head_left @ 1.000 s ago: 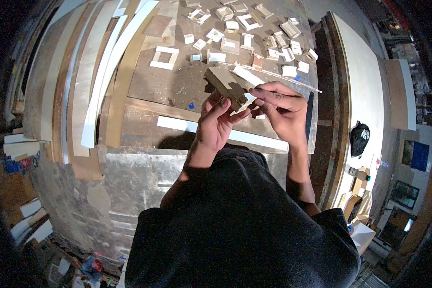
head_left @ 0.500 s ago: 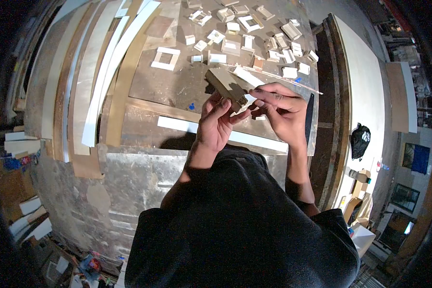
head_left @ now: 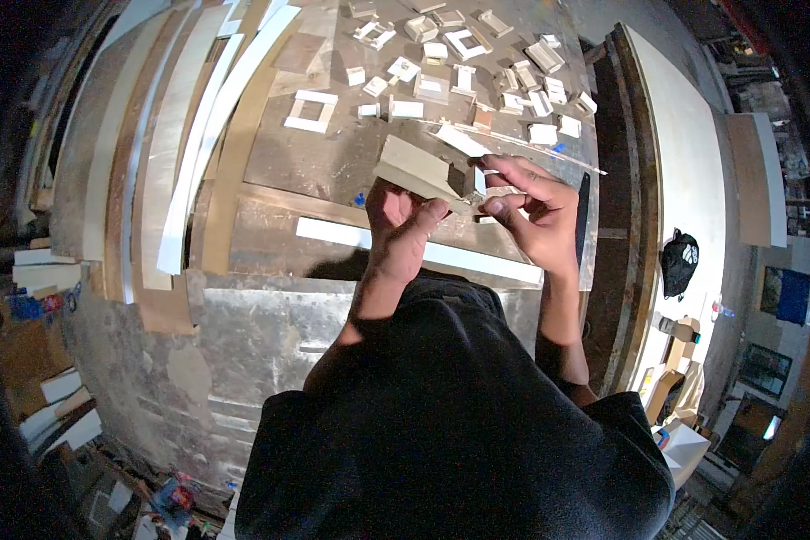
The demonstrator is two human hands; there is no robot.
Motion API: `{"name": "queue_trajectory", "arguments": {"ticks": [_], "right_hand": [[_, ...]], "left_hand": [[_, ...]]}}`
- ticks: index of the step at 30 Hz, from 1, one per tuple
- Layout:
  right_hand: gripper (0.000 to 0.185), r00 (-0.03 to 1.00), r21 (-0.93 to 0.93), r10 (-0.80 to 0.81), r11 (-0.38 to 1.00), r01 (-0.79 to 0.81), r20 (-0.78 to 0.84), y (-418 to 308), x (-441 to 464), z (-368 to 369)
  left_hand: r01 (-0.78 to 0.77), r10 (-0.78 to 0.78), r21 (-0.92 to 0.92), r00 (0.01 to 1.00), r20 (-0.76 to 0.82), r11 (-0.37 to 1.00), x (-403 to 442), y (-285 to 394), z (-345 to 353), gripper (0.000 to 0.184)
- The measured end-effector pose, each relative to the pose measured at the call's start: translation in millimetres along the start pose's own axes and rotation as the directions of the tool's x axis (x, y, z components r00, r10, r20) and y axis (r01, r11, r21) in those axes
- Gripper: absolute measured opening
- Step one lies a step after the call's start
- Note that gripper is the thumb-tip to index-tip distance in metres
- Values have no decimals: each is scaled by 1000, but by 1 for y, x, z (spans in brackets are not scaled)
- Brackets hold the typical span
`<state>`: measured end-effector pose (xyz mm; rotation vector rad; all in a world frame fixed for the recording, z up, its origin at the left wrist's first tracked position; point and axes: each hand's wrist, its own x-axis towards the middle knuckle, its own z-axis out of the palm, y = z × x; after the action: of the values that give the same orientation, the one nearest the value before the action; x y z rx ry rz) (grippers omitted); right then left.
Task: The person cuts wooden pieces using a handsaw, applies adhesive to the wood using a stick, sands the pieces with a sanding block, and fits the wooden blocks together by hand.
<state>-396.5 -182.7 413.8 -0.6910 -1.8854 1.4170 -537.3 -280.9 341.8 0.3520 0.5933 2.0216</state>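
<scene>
pale brown wood makes up the long block (head_left: 414,162) held up over the near part of the table (head_left: 288,162), above the white strip (head_left: 333,231) and clear of its surface. the left hand (head_left: 396,234) is closed on the block, thumb along the near edge and fingers mostly hidden behind and beneath it. the right hand (head_left: 544,211) has thumb and forefinger pinched on a small chip (head_left: 479,183) with a white face, right by the block's right end; whether the two pieces touch, i cannot tell.

judging by looks, the block should be light enough for one hand, stiff, and dry rather than slippery. its long sides seem the best place to hold, well back from the right end, which looks uneven and might splinter or crumble if squeezed. the chip looks very light and stiff, but thin enough to snap or slip if pressed off centre; a fingertip pinch on its opposite edges suits it. whether the block is solid or hollow is unclear.

no writing can be read on the block, the chip or the small wooden frames (head_left: 311,111) farther back. the black bag (head_left: 679,261) off to the right carries a white mark, too small to make out. no brand is legible on the bottle (head_left: 679,330) near it.
</scene>
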Motion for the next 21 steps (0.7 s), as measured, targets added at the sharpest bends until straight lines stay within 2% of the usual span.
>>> {"name": "queue_trajectory", "arguments": {"ticks": [2, 3, 5, 7, 9, 10, 12, 13, 15, 18, 21], "right_hand": [[40, 999, -15, -18, 1000, 19, 45, 0, -1, -5], [40, 995, -30, -35, 999, 38, 91, 0, -2, -7], [43, 995, -14, -30, 999, 32, 92, 4, -5, -9], [45, 995, 1, -22, 1000, 22, 93, 6, -10, -9], [40, 1000, 228, 4, 974, -10, 28, 6, -15, -7], [40, 1000, 230, 2, 973, -8, 24, 8, -16, -9], [39, 963, 481, 230, 834, -270, 142, 11, -18, -16], [41, 951, 534, 237, 788, -308, 198, 15, -20, -17], [39, 951, 557, 235, 771, -309, 202, 15, -24, -16], [33, 945, 564, 220, 760, -322, 243, 11, -24, -17], [27, 939, 535, 209, 779, -328, 272, 8, -22, -17]], "left_hand": [[-124, 115, 205, 992, 59, 971, 1, -5, -8, 59], [-125, 115, 206, 992, 61, 970, -1, -4, -8, 59], [-126, 100, 264, 989, 110, 956, -5, -1, -4, 58], [-135, 108, 237, 987, 120, 962, -5, 1, 2, 57], [-138, 112, 210, 985, 129, 968, -8, 1, 8, 56], [-171, 140, 218, 979, 151, 961, -9, 2, 12, 54], [-204, 165, 223, 969, 183, 953, -8, 2, 15, 52], [-230, 169, 279, 960, 225, 932, -9, 3, 14, 52], [-285, 170, 384, 937, 306, 878, -9, 4, 11, 50], [-286, 173, 323, 926, 337, 902, -9, 5, 12, 49], [-320, 186, 380, 919, 347, 868, -8, 3, 9, 51]]}}
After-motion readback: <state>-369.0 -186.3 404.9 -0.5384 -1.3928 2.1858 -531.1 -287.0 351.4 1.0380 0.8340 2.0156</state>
